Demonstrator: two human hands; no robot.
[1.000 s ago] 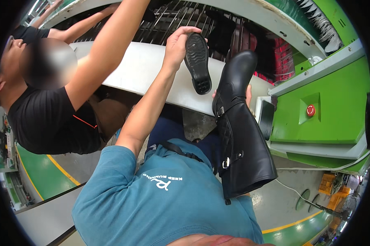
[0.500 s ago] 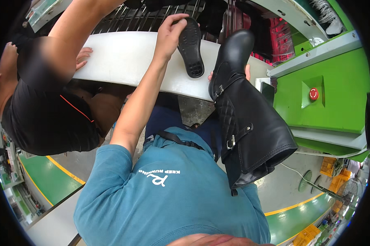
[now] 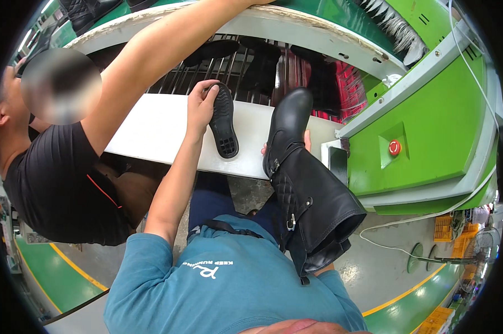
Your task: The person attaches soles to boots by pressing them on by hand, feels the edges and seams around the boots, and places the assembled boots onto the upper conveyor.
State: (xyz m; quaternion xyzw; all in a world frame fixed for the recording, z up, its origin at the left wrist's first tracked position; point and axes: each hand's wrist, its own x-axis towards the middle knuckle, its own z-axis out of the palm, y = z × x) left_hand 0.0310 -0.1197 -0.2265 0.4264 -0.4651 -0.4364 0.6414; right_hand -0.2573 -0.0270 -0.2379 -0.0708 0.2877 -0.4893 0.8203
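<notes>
My left hand (image 3: 199,111) pinches a black boot sole (image 3: 223,123) by its far end. Its treaded face shows, and the heel end with square hollows points toward me, over the white worktop (image 3: 156,131). To the right, a tall black boot (image 3: 318,203) with quilted panel, straps and buckles lies along my right forearm, toe away from me and open shaft near my body. Fingertips of my right hand (image 3: 307,140) show on both sides of its ankle, closed round it from beneath; the rest of that hand is hidden.
A co-worker in black (image 3: 67,189) stands at left, one arm stretched across to a green conveyor (image 3: 318,14). Beneath it, dark soles lie on a metal rod rack (image 3: 229,72). At right stands a green machine (image 3: 429,150) with a red stop button (image 3: 394,147) and a loose white cable.
The view has tilted up, so the worktop, sole and boot appear lower. The co-worker's arm now extends to the conveyor, and a hand formerly on the worktop's left is no longer visible there.
</notes>
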